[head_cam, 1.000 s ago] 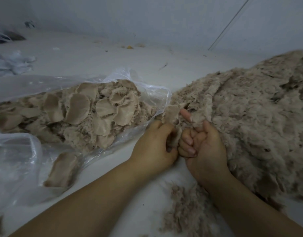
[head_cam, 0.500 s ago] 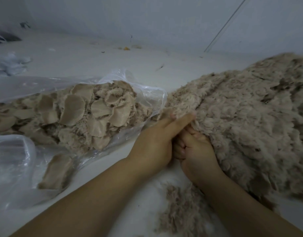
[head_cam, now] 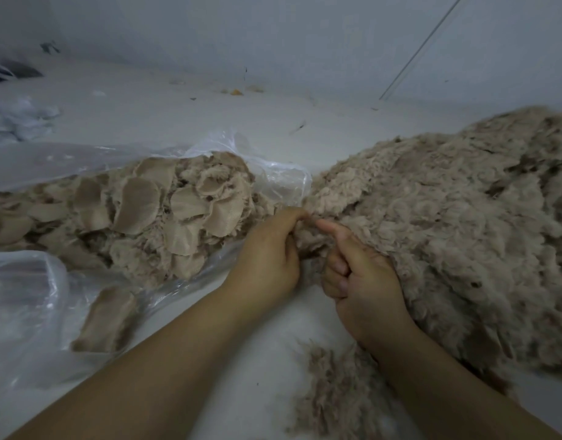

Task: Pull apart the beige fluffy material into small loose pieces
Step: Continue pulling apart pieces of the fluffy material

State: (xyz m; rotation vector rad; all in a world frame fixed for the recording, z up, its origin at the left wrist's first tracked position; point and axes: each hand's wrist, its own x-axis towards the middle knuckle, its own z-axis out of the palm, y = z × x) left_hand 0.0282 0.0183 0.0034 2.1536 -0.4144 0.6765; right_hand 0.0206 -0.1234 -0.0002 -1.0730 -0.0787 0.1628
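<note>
A big heap of beige fluffy material (head_cam: 438, 223) covers the right side of the white surface. My left hand (head_cam: 270, 258) and my right hand (head_cam: 362, 281) meet at the heap's left edge. Both grip a tuft of the fluff (head_cam: 308, 236) between curled fingers and thumbs, the right thumb pointing up-left. A clear plastic bag (head_cam: 51, 296) on the left holds several beige round pieces (head_cam: 137, 211) with fabric backing showing.
Loose beige fluff (head_cam: 333, 392) lies on the white surface (head_cam: 184, 122) between my forearms. One beige piece (head_cam: 105, 319) sits near the bag's mouth. A grey wall runs along the back, with small debris (head_cam: 235, 90) at its foot. White crumpled plastic (head_cam: 16, 119) lies far left.
My left hand's fingers, stretched over the heap half a second ago, have curled round a tuft. The right hand shifted slightly right, thumb now raised.
</note>
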